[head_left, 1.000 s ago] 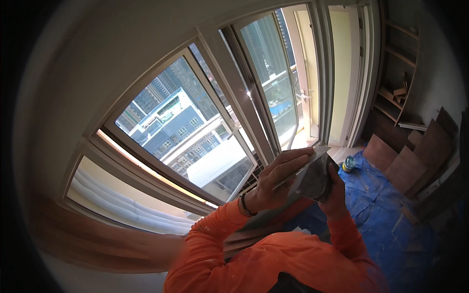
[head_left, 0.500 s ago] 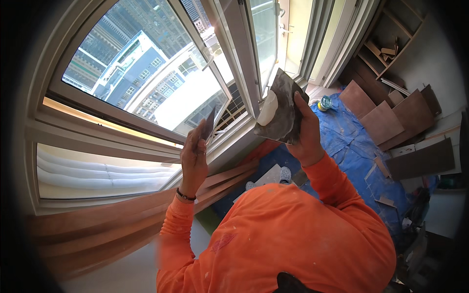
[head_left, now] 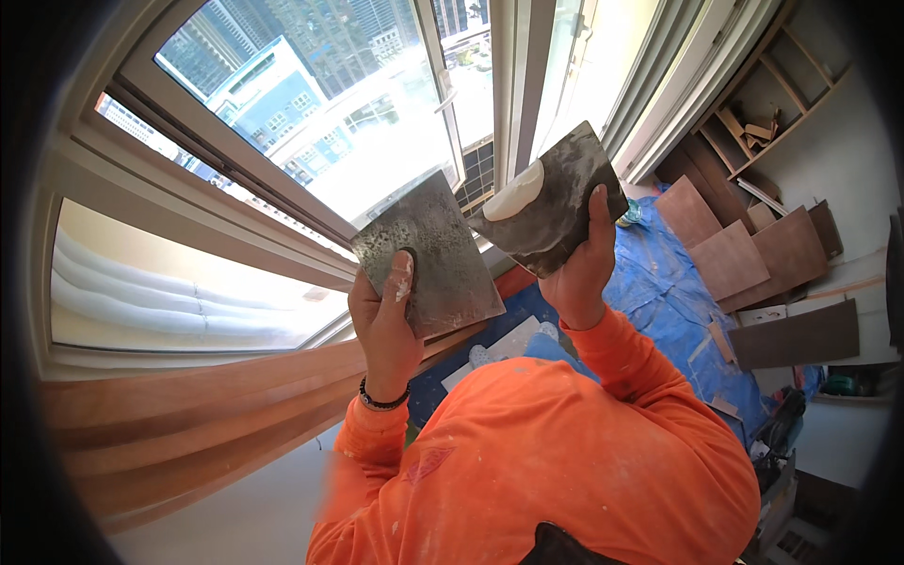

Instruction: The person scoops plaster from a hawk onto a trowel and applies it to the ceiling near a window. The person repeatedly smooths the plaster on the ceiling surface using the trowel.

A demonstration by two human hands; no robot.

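From my end of the feed I take this for a room under renovation, well above ground: a wide, pale-framed glass window (head_left: 377, 160) looks down on a blue building (head_left: 264, 94) and grey towers (head_left: 348, 38). I see a crumpled blue plastic sheet (head_left: 659, 273) spread underfoot, flat brown boards (head_left: 772, 254) and open wooden shelving (head_left: 783, 81). With the edges dark, I can't tell home from office.

Left hand (head_left: 384, 325): you hold a grey speckled plate (head_left: 443, 259) by its lower left edge.
Right hand (head_left: 579, 281): you hold a dark plate (head_left: 570, 202), which carries a cream-coloured patch (head_left: 515, 195).
Blue sheet (head_left: 652, 273): it lies at your right, near the brown boards (head_left: 730, 261).
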